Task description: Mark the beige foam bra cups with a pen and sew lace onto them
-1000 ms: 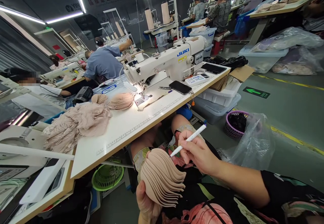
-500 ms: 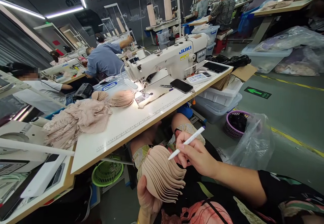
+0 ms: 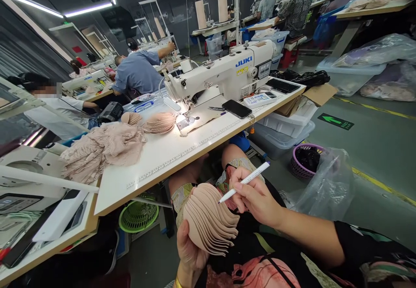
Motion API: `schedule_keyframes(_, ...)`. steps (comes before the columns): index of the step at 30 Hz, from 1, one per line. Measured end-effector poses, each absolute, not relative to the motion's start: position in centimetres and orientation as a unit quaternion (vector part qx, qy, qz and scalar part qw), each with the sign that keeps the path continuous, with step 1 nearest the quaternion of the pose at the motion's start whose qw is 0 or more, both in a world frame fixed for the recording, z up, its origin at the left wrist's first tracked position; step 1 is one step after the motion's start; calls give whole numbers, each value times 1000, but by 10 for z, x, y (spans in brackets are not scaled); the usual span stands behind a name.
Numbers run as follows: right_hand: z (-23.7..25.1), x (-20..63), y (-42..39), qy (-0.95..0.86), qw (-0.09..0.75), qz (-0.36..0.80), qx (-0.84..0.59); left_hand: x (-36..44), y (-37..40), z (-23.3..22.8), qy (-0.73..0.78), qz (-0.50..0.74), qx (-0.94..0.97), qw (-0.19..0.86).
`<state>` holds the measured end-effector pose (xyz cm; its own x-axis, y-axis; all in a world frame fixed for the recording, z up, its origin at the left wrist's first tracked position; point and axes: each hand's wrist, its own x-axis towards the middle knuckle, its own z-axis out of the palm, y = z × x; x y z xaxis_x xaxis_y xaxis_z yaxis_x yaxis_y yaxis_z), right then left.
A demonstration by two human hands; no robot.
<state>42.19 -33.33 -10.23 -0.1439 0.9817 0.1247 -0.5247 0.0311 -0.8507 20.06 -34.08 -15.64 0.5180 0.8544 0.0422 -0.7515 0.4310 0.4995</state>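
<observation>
My left hand (image 3: 191, 247) grips a fanned stack of beige bra cups (image 3: 208, 218) from below, thumb over the near side, above my lap. The cups' layered edges face right. In my right hand (image 3: 251, 192) is a white marker pen (image 3: 245, 181), pinched between thumb and fingers. Its tip points down-left at the upper right edge of the stack; whether it touches the fabric I cannot tell. Beyond my knees, a white sewing machine (image 3: 221, 71) stands on the table (image 3: 152, 166), its needle area lit. Another stack of beige cups (image 3: 159, 123) lies left of the needle.
Beige lace fabric (image 3: 104, 149) is heaped on the table's left part. A black phone (image 3: 237, 109) and tweezers (image 3: 216, 108) lie by the machine. Below stand a green basket (image 3: 139, 215) and a purple basket (image 3: 300, 166). Co-workers sit at machines behind.
The view has shifted slightly, so the background sits a little further right. Both hands keep their hold, the pen tip staying near the cups' edge.
</observation>
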Motion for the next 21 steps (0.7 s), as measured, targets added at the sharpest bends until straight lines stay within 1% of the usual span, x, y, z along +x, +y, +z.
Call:
schedule_keyframes(4,-99,420,-334,-445,571,619,-304,202,-340,-155,87,467,249,844)
schedule_keyframes(9,-98,419,-337,-430,592,619,-286,201,-343,-156,142,471,249,834)
schedule_keyframes(14,-97,417,-337,-461,569,617,-288,205,-343,-154,126,479,248,832)
schedule_keyframes(19,-97,417,-337,-444,585,620,-276,210,-343,-148,138,479,228,836)
schedule_keyframes(21,-95,416,-336,-460,578,611,-285,211,-344,-148,142,482,226,834)
